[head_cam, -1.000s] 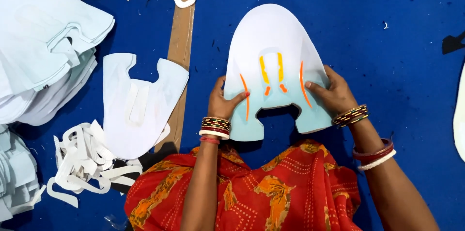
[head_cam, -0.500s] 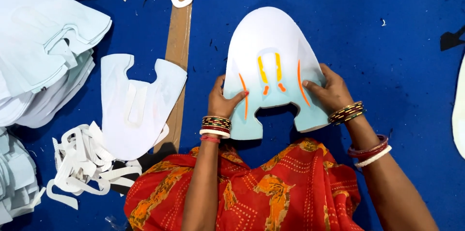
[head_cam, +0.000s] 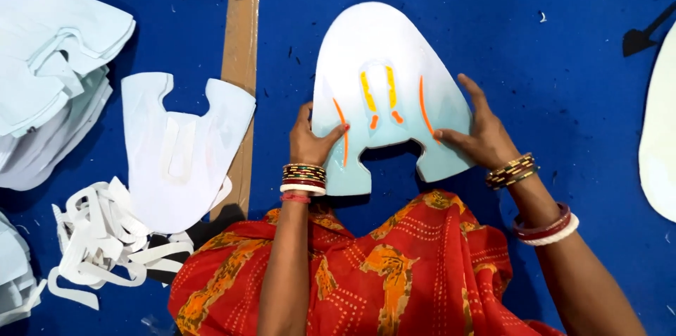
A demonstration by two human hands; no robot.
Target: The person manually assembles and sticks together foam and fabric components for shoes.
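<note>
From the head camera I see a pale blue shoe-upper panel (head_cam: 387, 96) lying flat on the blue table (head_cam: 563, 61), its rounded toe pointing away and its notched end toward the person's red-and-orange lap. The left hand (head_cam: 313, 142) curls over the panel's left edge, thumb on top beside an orange slit, fingers apparently tucked beneath, so it grips that edge lightly. The right hand (head_cam: 479, 135) lies open and nearly flat on the right wing, fingers spread, thumb pointing toward the notch; it presses down and holds nothing closed. In my judgement the step goes best with the panel kept flat and both sides steadied evenly, so the orange-lined cut-outs at the centre stay square and the thin wings do not buckle. Both forearms come up from below, bangles at each wrist, elbows close to the body. To the left, across a brown strip (head_cam: 239, 61), lies a white upper piece (head_cam: 176, 153), with a stack of similar pieces (head_cam: 49, 61) and a heap of white offcuts (head_cam: 98, 244) farther left.
</note>
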